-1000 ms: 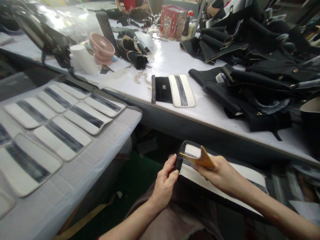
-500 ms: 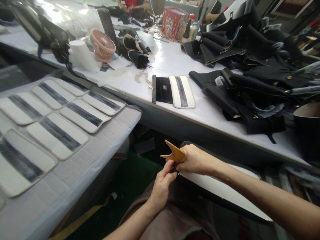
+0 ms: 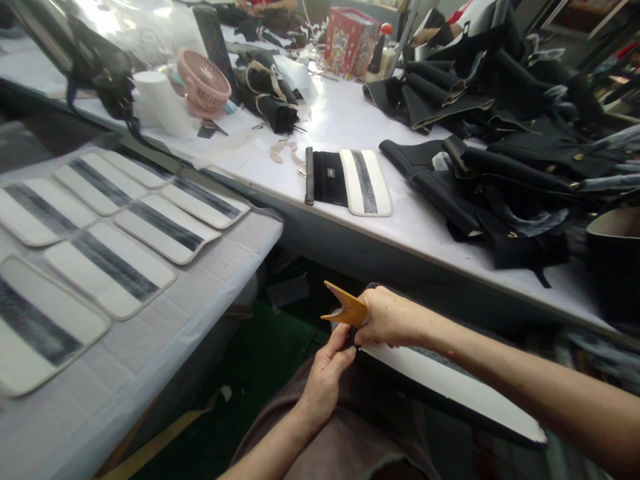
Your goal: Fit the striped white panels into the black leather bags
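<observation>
In the head view, my right hand (image 3: pixel 393 317) is closed around a flat yellow tool (image 3: pixel 347 307) whose forked end points left. Its other end is hidden in my fist. My left hand (image 3: pixel 325 380) pinches the near corner of a long black-and-white panel (image 3: pixel 465 387), just below the tool. The panel, seemingly of leather, lies over my lap and runs off to the lower right under my right forearm. My two hands are close together, and what the tool touches is hidden between them.
At left, several white panels with dark stripes (image 3: pixel 113 270) lie on a covered table (image 3: pixel 200 300). On the white table ahead are a small black piece with a white striped flap (image 3: pixel 367 183), a pink fan (image 3: pixel 204 83), a red box (image 3: pixel 351 43) and piled black bags (image 3: pixel 465 167).
Both hands stay together at the panel's corner, with the yellow tool shifted very slightly left. More of the panel's white surface shows below my right forearm. The camera view has moved a little.
</observation>
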